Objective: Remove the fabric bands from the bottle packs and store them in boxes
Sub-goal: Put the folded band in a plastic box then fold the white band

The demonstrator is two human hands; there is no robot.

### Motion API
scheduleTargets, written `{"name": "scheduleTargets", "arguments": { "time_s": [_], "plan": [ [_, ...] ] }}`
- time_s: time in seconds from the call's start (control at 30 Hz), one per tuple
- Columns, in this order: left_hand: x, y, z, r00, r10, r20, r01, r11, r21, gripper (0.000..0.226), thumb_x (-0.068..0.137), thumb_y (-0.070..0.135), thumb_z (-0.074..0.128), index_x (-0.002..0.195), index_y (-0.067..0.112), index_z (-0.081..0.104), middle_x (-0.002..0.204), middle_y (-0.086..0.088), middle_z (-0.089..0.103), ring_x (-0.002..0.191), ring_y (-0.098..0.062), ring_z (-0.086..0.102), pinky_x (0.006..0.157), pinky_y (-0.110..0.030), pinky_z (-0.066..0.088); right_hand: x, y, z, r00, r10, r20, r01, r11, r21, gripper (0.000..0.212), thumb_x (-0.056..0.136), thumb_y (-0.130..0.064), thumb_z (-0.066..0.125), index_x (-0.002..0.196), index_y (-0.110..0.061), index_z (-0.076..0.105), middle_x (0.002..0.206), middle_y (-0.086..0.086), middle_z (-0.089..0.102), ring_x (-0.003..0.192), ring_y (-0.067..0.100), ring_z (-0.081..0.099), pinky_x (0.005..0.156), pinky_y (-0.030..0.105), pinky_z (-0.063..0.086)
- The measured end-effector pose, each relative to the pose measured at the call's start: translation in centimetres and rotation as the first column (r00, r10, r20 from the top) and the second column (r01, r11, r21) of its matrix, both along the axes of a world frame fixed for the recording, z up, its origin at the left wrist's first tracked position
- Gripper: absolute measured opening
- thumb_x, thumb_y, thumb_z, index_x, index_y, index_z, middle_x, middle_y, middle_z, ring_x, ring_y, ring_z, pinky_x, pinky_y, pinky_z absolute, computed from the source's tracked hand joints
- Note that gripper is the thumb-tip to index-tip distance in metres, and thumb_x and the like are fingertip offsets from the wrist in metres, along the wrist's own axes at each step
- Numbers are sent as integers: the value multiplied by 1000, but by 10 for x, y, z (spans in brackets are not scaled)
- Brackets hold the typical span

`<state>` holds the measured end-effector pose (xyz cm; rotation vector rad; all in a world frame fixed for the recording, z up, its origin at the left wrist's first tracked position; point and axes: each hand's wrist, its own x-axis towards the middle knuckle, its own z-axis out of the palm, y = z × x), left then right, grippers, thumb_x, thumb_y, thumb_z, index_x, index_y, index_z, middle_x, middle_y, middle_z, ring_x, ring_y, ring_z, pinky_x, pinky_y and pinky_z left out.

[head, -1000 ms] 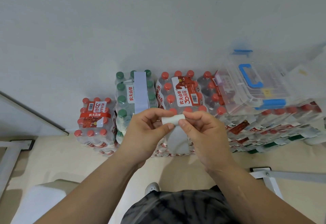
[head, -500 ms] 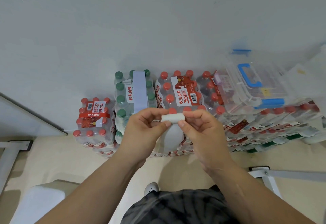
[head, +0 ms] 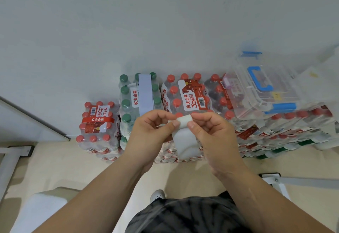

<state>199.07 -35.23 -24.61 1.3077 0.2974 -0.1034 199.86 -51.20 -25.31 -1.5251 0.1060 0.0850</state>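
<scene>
A white fabric band [head: 184,141] is partly rolled up at chest height; its loose tail hangs down in front of the bottle packs. My left hand [head: 148,137] pinches the left end of the roll and my right hand [head: 211,135] pinches the right end. Behind them a green-capped bottle pack [head: 128,104] carries a pale fabric band on the pack [head: 145,93] over its top. A red-capped pack [head: 189,95] stands to its right. A clear storage box with blue handle and latches [head: 264,87] rests on the packs at the right.
A smaller red-capped pack [head: 97,128] stands at the left against the white wall. More packs are stacked low at the right [head: 286,131]. Metal frame legs [head: 300,180] lie on the beige floor at right and at left [head: 11,157]. A white object [head: 36,212] sits bottom left.
The roll between my fingers has grown a little thicker and the hanging tail shorter. Both hands stay at the same spot.
</scene>
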Motion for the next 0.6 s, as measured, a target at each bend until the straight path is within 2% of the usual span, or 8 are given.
{"name": "scheduleTargets", "arguments": {
  "time_s": [0.1, 0.17, 0.3, 0.37, 0.43, 0.53, 0.6],
  "plan": [
    [2, 1, 1, 1000, -5, -22, 5, 1000, -16, 20, 84, -3, 72, 94, 13, 76, 78, -10, 67, 67, -16, 68, 57, -24, 54, 1, 0, 3, 1000, 17, 1, -17, 1000, -8, 22, 88, 0, 72, 95, -21, 74, 88, -4, 78, 80, 8, 72, 68, 19, 55],
    [2, 0, 2, 1000, -3, -15, 3, 1000, 16, 18, 83, -1, 73, 90, 14, 78, 82, -14, 70, 70, -18, 69, 60, -27, 56, 1, -1, 4, 1000, 27, -1, -27, 999, -26, 23, 89, -2, 71, 98, -23, 73, 90, -4, 78, 80, 7, 72, 67, 19, 55],
    [3, -3, 2, 1000, 28, 12, -29, 998, 49, 17, 81, 0, 75, 85, 16, 78, 86, -5, 77, 78, -21, 69, 72, -43, 59, 1, -2, 3, 999, 28, -29, -30, 997, -66, 30, 91, -14, 71, 119, -26, 69, 94, 0, 76, 83, 12, 71, 68, 23, 56],
    [3, -4, 3, 999, 32, 23, -33, 998, 48, 19, 80, -1, 76, 83, 18, 78, 89, -10, 76, 81, -26, 68, 80, -53, 58, 1, -2, 3, 999, 19, -31, -20, 999, -38, 29, 91, -16, 71, 118, -25, 70, 91, 8, 76, 80, 13, 71, 68, 21, 55],
    [2, -5, 3, 999, 28, 27, -29, 998, 51, 21, 79, -2, 77, 81, 19, 78, 91, -15, 75, 82, -29, 67, 83, -56, 56, 1, -2, 3, 999, 24, -21, -25, 999, -21, 25, 91, -14, 71, 114, -25, 73, 90, 11, 75, 81, 18, 72, 70, 25, 58],
    [1, -5, 2, 1000, 23, 22, -24, 998, 50, 28, 80, -7, 75, 80, 20, 78, 95, -24, 72, 86, -33, 65, 87, -58, 57, 2, -2, 1, 999, 44, 0, -44, 998, -40, 24, 91, -6, 71, 110, -19, 75, 81, -2, 74, 76, 11, 70, 68, 24, 57],
    [0, -4, 0, 999, 17, 37, -19, 999, 44, 29, 80, -8, 73, 84, 21, 78, 98, -25, 70, 87, -33, 65, 85, -55, 58, 2, -3, 1, 999, 55, 0, -54, 997, -47, 25, 91, -3, 70, 113, -15, 74, 83, -3, 76, 78, 9, 71, 69, 22, 56]
  ]
}}
